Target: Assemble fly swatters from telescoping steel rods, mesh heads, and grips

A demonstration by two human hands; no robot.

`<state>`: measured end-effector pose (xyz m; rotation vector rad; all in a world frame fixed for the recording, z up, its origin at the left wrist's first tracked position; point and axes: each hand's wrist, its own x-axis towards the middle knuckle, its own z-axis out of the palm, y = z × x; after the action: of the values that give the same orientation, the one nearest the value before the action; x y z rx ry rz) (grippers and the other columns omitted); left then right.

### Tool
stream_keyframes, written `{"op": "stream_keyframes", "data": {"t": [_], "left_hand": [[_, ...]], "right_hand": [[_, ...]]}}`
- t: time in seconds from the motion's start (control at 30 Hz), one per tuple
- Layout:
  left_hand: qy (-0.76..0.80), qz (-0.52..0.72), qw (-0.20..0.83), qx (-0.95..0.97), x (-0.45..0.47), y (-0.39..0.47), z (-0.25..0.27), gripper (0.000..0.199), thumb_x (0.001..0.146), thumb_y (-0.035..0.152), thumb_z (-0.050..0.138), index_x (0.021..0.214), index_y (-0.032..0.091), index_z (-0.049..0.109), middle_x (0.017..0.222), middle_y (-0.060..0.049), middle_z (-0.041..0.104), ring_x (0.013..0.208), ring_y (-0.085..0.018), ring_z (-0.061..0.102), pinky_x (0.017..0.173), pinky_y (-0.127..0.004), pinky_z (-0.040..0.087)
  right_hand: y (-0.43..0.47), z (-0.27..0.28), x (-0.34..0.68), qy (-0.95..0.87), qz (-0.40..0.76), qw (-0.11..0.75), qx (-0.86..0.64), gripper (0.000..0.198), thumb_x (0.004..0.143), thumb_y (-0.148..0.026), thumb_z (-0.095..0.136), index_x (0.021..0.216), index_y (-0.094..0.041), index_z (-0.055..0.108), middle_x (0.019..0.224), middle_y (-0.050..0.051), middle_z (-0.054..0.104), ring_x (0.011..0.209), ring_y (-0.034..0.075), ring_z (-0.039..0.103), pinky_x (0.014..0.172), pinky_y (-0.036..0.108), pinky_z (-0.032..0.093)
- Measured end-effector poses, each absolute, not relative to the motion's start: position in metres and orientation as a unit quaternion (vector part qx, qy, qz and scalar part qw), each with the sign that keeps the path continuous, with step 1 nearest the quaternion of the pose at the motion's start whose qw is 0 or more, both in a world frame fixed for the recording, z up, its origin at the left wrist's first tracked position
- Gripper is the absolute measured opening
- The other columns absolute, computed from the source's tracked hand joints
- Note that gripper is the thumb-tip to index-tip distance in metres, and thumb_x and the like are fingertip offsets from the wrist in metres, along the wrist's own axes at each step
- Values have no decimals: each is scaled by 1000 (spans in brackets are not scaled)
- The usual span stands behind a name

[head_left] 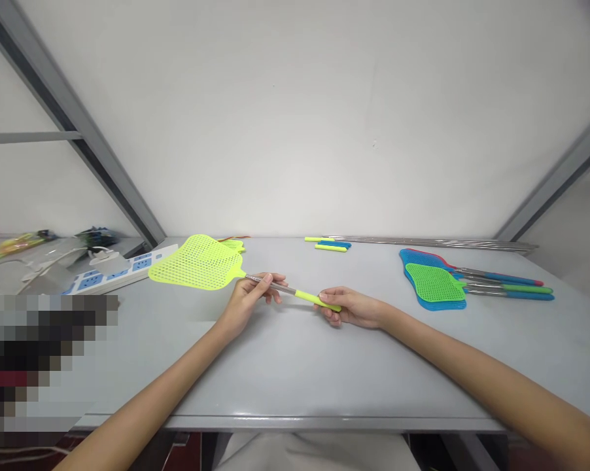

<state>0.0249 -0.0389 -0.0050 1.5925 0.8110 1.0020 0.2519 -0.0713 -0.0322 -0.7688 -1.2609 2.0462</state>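
Note:
A yellow-green fly swatter [199,263] is held just above the table, its perforated head to the left and its grip to the right. My left hand [256,296] is closed around the metal shaft close to the head, thumb on top. The yellow grip's end is pinched in the fingers of my right hand [347,305]. Part of the shaft is hidden behind my left thumb. Behind the swatter's head, another yellow-green swatter head [233,245] lies partly covered on the table.
Several fly swatters [435,282], blue, green and red, lie stacked at the right. Along the wall rest thin metal rods [432,242] and loose yellow and blue grips [331,246]. A power strip [123,271] with cables sits at the left on the grey table [295,373].

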Motion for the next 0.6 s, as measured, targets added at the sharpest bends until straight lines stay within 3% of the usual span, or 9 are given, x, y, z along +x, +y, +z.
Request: {"op": "stream_keyframes", "data": {"t": [0.33, 0.6], "left_hand": [[362, 392, 479, 696, 23, -40, 0, 30, 77, 36, 43, 86, 13, 60, 68, -5, 62, 60, -13, 51, 60, -25, 39], [388, 370, 458, 709, 17, -37, -4, 27, 77, 34, 43, 82, 15, 62, 72, -5, 62, 72, -17, 52, 66, -27, 39]], "right_hand": [[-73, -29, 250, -478, 759, 318, -308, 24, 76, -31, 49, 81, -9, 55, 61, 1, 44, 54, 6, 42, 50, 19, 32], [-74, -30, 247, -455, 760, 327, -330, 26, 74, -35, 51, 79, -10, 54, 60, 0, 46, 50, 6, 41, 48, 20, 30]]}}
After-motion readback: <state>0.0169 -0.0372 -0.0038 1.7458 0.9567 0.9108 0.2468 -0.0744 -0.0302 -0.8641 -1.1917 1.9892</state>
